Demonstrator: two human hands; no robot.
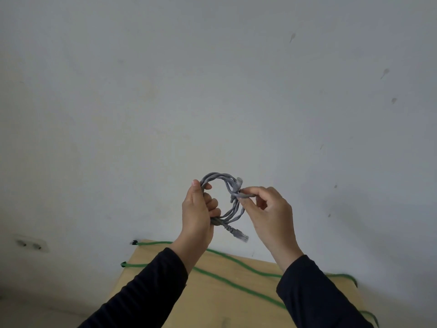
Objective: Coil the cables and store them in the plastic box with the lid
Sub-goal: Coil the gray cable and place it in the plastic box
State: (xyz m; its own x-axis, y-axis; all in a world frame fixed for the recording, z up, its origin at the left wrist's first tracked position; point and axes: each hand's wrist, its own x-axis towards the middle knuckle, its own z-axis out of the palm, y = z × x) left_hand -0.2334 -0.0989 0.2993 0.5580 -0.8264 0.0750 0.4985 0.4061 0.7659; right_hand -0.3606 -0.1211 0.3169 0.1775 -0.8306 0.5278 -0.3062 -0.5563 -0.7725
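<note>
In the air before a pale grey-white wall [212, 79], above the table's far edge, we find the grey round-sheathed network cable [221, 177], wound into a small ring of several turns. One clear plastic plug [241, 236] hangs off the ring's lower side on a short ribbed boot; a second plug [239, 181] pokes up at the upper right of the ring.

We note the left hand [197, 216] gripping the ring's left side, fingers curled round the bundled strands, thumb laid up along them. The right hand [268, 211] pinches the ring's right side, thumb and forefinger closed on a strand that crosses the bundle just below the upper plug; its other fingers are curled loosely behind. Both forearms wear black long sleeves [151, 292].

Below the hands we see a light wooden tabletop [227, 301]. A green braided cable [236, 288] lies across it uncoiled, in long runs from the left edge to the right, with a dark end [134, 242] at the table's far left corner and another bend over the left edge.

On the wall at lower left sits a white double socket [30, 243]. A few dark smudges mark the wall at right.
</note>
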